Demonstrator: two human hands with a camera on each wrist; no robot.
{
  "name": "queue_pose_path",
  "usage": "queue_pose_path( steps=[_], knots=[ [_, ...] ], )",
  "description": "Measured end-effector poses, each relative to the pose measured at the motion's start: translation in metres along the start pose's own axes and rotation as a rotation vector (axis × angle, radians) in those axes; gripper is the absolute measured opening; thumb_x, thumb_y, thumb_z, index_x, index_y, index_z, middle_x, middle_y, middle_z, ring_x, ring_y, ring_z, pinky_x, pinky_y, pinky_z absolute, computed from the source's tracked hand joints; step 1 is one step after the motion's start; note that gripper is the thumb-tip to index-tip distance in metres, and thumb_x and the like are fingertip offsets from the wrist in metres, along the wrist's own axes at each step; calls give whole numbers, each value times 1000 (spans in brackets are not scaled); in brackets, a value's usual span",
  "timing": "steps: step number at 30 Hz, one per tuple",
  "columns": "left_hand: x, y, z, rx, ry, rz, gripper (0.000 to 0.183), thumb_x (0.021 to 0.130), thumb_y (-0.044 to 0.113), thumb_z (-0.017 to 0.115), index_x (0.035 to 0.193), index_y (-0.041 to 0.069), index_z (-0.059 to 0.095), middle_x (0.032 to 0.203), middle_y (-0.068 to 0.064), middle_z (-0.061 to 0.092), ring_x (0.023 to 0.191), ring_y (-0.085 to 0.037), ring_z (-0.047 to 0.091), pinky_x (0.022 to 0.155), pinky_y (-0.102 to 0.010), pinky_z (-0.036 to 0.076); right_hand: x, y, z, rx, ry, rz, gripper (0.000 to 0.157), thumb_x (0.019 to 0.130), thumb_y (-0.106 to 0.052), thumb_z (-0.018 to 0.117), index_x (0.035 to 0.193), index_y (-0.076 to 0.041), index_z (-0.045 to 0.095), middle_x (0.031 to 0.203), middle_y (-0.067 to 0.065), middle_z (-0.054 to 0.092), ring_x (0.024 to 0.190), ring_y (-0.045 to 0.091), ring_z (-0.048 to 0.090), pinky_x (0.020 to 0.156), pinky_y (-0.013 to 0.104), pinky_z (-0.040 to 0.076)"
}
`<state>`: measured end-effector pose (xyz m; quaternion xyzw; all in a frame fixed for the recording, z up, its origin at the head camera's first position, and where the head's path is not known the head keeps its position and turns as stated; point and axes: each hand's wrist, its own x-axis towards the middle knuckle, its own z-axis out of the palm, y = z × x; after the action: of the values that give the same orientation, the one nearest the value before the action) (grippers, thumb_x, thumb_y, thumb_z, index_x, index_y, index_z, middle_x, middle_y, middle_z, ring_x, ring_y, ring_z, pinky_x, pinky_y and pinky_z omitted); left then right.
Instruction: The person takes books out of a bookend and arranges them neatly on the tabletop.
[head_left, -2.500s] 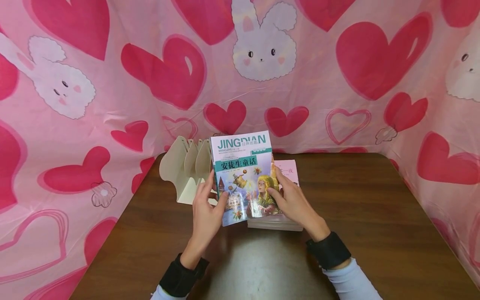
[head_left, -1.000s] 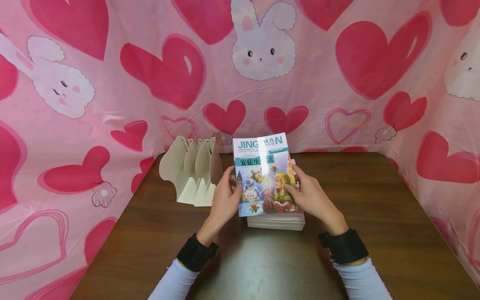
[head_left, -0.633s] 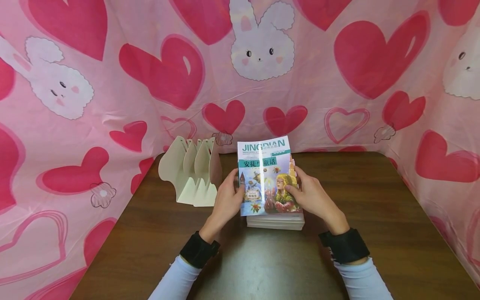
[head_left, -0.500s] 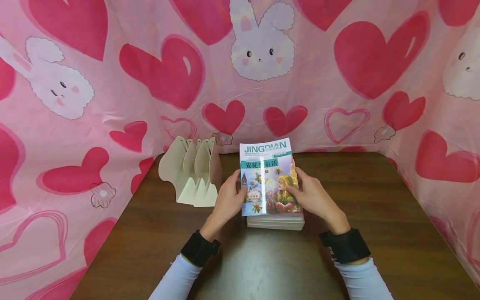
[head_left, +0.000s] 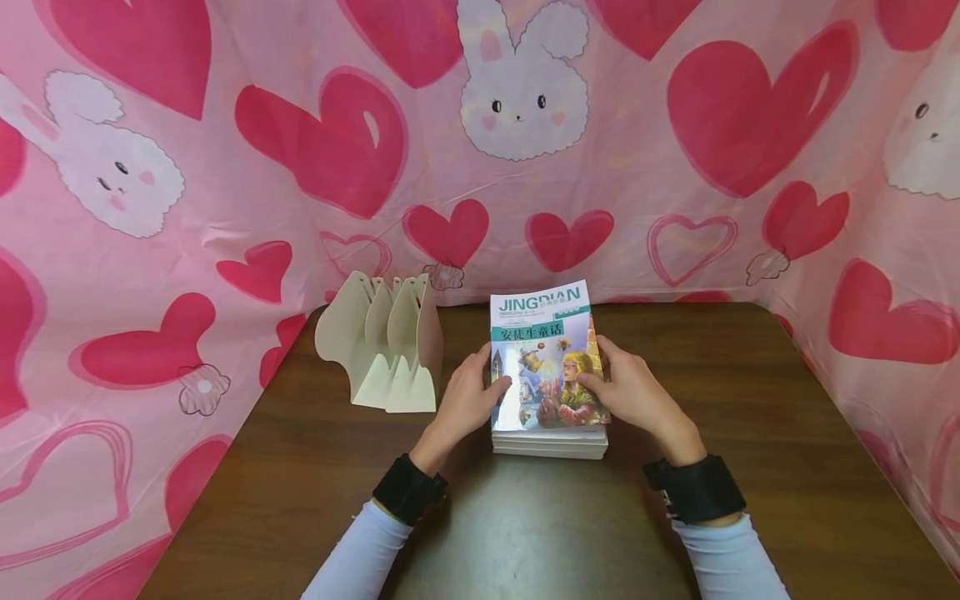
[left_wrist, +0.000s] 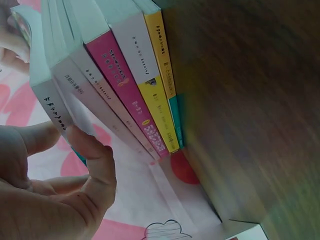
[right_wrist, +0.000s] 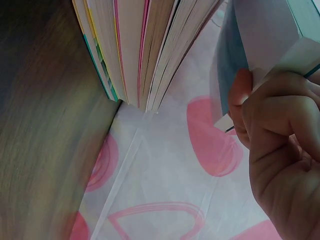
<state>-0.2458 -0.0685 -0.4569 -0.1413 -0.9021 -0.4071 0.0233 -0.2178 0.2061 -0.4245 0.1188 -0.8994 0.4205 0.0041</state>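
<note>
A paperback book (head_left: 551, 354) with a teal-and-white cover and a golden-haired figure is held between both hands, over a stack of books (head_left: 550, 447). My left hand (head_left: 468, 396) pinches its left edge, thumb on the cover. At the opposite edge, my right hand (head_left: 637, 392) grips with its thumb on the cover too. In the left wrist view, several stacked book spines (left_wrist: 125, 80) show pink, yellow and white, with a gap between them and the held book's spine (left_wrist: 52, 110). The right wrist view shows the right fingers (right_wrist: 243, 85) under the raised book.
A cream bookend rack (head_left: 393, 350) with curved dividers stands left of the stack on the brown wooden table (head_left: 735, 433). A pink cloth (head_left: 637, 125) printed with hearts and rabbits hangs behind and at both sides.
Both hands have carried the book rightward from beside the rack until it lines up over the stack. Over the last half second it shifted slightly farther right and nearer.
</note>
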Motion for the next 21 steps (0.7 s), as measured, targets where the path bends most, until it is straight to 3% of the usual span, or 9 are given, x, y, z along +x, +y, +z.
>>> queue_pose_path(
  steps=[6,11,15,21],
  knots=[
    [1,-1,4,14,11,-32,67,99,23,75,156,0,47,128,-18,63,102,-28,59,86,-42,54,-1,-2,-2,0,-30,25,72,99,-19,77,155,5,38,122,20,69,91,27,67,86,46,61],
    [3,-2,5,-12,1,-15,65,98,20,77,153,-3,50,118,-16,63,95,-25,58,78,-36,50,-1,-2,-3,-2,-36,28,70,98,-19,77,152,7,41,112,17,71,84,24,66,78,39,60],
    [6,-6,6,-37,-4,-7,62,96,17,79,150,-3,54,106,-13,61,84,-22,57,68,-33,45,0,-1,-2,-23,-32,34,67,98,-18,78,149,8,43,110,17,71,84,23,65,80,41,57],
    [7,-8,7,-46,-21,-25,62,96,18,80,149,-4,55,110,-13,61,84,-22,56,69,-33,45,0,1,-1,-36,-35,36,65,97,-18,78,147,9,45,110,17,72,85,22,66,85,47,59]
  ],
)
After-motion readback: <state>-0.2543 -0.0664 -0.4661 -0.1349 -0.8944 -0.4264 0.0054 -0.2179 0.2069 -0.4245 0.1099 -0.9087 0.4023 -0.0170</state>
